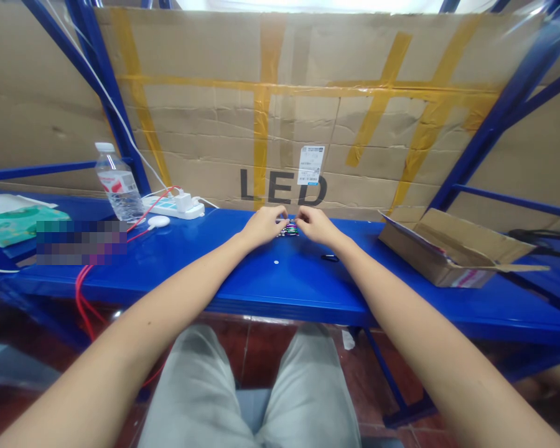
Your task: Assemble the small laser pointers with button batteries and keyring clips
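- Left hand (264, 226): fingers curled and bunched, tips down at the near edge of a small cluster of colourful pieces (289, 231), pinch on any piece impossible to tell at this size.
- Right hand (318, 226): same curled, bunched shape, fingertips just beside those of the left hand, over the same cluster; grip likewise impossible to tell.
- Cluster: flat on a blue metal bench (280, 305), between both hands and partly hidden by them; green, red and dark bits, exact kind too small to tell.
- Near the hands: a small white disc (276, 262) on the bench in front of the cluster, a small black object (329, 257) just below the right hand.
- Bench, left end: a plastic water bottle (119, 183) standing upright behind a white power strip (172, 207) with a white plug (183, 201) in it, a round white puck (158, 221) just in front, a red cable (81, 292) hanging over the bench edge, a green packet (18, 224) further left.
- Bench, right end: an open cardboard box (448, 249) lying tilted, well apart from the right hand.
- Behind the bench: a big cardboard sheet (280, 112) with yellow tape strips, printed "LED", a white label (310, 165) stuck on it.
- Below: grey trousers (247, 392) over both knees.
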A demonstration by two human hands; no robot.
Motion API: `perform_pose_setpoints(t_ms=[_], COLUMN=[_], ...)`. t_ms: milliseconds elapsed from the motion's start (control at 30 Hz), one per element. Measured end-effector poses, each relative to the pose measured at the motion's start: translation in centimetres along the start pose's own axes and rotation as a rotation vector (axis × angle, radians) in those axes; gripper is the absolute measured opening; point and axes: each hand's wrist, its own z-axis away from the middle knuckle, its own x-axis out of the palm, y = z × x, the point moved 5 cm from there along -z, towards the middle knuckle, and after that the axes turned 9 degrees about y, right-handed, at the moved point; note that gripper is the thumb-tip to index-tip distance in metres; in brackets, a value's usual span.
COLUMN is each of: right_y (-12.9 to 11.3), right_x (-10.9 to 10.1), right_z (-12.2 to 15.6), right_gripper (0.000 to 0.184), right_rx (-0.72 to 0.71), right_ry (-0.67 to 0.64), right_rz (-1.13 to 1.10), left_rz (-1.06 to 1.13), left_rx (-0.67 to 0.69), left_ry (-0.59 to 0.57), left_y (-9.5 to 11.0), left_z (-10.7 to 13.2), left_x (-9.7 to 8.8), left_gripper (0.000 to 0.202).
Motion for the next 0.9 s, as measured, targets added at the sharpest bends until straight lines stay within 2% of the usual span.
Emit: perform_pose_setpoints(t_ms=[67, 167, 267, 333, 467, 567, 667, 733, 900], right_y=[0.4, 1.5, 2.2, 2.3, 1.7, 0.7, -0.1, -0.6, -1.2], right_x=[-0.1, -0.1, 0.0, 0.1, -0.2, 0.1, 0.6, 0.7, 0.5], right_z=[-0.1, -0.2, -0.1, 0.0, -0.1, 0.0, 0.4, 0.6, 0.6], right_gripper=[0.006, 0.005, 0.012, 0.016, 0.016, 0.015, 0.019, 0.019, 0.023], right_rx=[0.054, 0.226, 0.387, 0.435, 0.339, 0.254, 0.28, 0.301, 0.249], right_ry=[0.007, -0.023, -0.082, -0.111, -0.119, -0.184, -0.248, -0.242, -0.231], right_rz=[-0.069, -0.254, -0.399, -0.428, -0.416, -0.511, -0.647, -0.68, -0.557], left_rz=[0.055, 0.223, 0.377, 0.474, 0.65, 0.716, 0.71, 0.683, 0.697], left_rx=[-0.062, -0.171, -0.258, -0.287, -0.255, -0.203, -0.155, -0.137, -0.151], left_ry=[0.023, 0.045, 0.073, 0.084, 0.069, 0.03, -0.027, -0.053, -0.091], left_y=[-0.6, -1.9, -3.0, -3.2, -2.3, -1.2, -0.5, -0.4, -0.7], left_z=[-0.2, -0.7, -1.1, -1.2, -1.2, -1.1, -0.9, -0.9, -0.8], left_x=[-0.1, -0.2, -0.4, -0.5, -0.5, -0.4, -0.2, 0.0, 0.6], left_gripper=[0.012, 0.011, 0.011, 0.014, 0.024, 0.03, 0.035, 0.038, 0.052])
